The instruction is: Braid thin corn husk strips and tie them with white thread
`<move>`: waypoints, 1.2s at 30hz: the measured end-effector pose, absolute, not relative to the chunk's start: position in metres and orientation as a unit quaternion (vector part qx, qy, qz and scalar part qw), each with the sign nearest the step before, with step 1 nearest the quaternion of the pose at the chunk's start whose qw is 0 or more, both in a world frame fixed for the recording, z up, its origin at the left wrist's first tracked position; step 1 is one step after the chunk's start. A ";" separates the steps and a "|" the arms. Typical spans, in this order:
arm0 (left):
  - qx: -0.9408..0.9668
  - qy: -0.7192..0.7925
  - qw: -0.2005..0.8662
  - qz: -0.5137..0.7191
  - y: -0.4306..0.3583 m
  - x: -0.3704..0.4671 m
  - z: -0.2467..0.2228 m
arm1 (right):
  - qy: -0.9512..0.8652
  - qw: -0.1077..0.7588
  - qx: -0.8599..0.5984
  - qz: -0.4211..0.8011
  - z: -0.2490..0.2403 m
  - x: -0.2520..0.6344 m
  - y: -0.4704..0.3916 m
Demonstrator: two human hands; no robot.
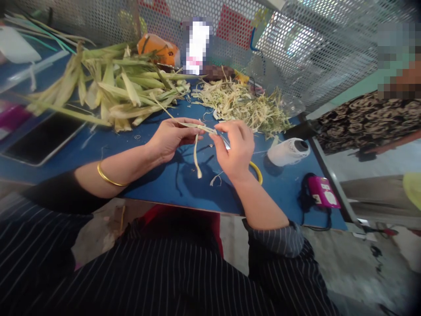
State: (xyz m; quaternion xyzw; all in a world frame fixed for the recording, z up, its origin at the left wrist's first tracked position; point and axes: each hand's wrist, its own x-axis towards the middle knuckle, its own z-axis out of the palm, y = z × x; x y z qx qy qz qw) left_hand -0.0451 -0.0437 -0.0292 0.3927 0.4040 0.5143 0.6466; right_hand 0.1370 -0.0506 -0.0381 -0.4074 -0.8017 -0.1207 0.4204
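Pale strips of corn husk point(189, 126) stretch between my two hands above the blue table. My left hand point(166, 139) pinches them between thumb and fingers, and one strip end point(197, 162) dangles below. At their right end, the thumb and fingertips of my right hand point(235, 147) close on the strips. A shiny metal edge point(226, 142) shows under the right fingers, and a yellow loop point(257, 172) sticks out behind that hand. Whether these two belong to one tool, I cannot tell. A small white thread point(216, 179) lies on the table below.
Long green husks point(108, 87) lie at the back left, shredded scraps point(243, 103) at the back right. A white thread spool point(288, 152) and a magenta box point(324, 192) are on the right. A dark phone-like slab point(44, 134) lies left. Another person point(368, 118) is beyond the right edge.
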 end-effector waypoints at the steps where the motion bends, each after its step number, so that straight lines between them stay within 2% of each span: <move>1: 0.396 0.400 0.650 0.511 -0.044 -0.046 -0.029 | -0.800 0.414 -0.425 -0.095 -0.038 0.138 -0.049; 6: 0.397 0.389 0.663 0.502 -0.045 -0.044 -0.032 | -0.822 0.384 -0.421 0.016 -0.040 0.137 -0.044; 13: 0.394 0.412 0.621 0.538 -0.045 -0.036 -0.037 | -0.860 0.334 -0.386 -0.005 -0.035 0.134 -0.050; 15: 0.381 0.412 0.637 0.528 -0.045 -0.037 -0.035 | -0.860 0.338 -0.382 0.026 -0.032 0.136 -0.051; 20: 0.370 0.404 0.670 0.500 -0.044 -0.043 -0.029 | -0.770 0.421 -0.441 0.188 -0.030 0.141 -0.045; 24: 0.386 0.393 0.693 0.466 -0.044 -0.045 -0.028 | -0.774 0.382 -0.445 0.239 -0.034 0.140 -0.040; 28: 0.401 0.409 0.681 0.456 -0.045 -0.043 -0.030 | -0.786 0.375 -0.443 0.215 -0.034 0.137 -0.042; 36: 0.407 0.447 0.652 0.458 -0.045 -0.041 -0.033 | -0.819 0.364 -0.435 0.083 -0.030 0.138 -0.046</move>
